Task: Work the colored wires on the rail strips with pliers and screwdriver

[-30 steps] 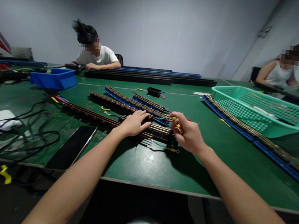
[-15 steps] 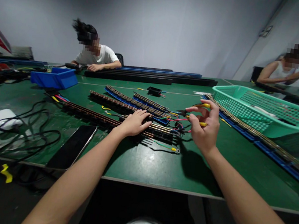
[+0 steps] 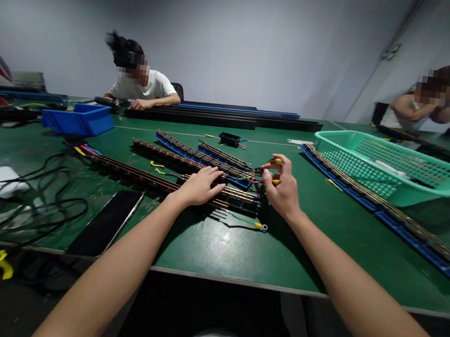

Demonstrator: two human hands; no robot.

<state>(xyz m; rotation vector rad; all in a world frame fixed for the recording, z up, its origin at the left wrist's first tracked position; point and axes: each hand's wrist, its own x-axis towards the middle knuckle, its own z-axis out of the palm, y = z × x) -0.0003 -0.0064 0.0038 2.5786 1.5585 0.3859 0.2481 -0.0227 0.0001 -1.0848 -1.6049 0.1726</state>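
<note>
Head | rail strip (image 3: 144, 176): long, black, copper-lined | pliers (image 3: 277, 161): yellow-handled

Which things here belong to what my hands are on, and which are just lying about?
In use: left hand, pressed on the nearest track strip; right hand, gripping yellow-handled pliers; coloured wires.
Lying about: phone, green basket, blue bin, black cables.

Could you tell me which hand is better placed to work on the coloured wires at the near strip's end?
Right, probably: the right hand holds the yellow-handled pliers beside the coloured wires, while the left hand lies flat on the near strip, pressing it down.
</note>
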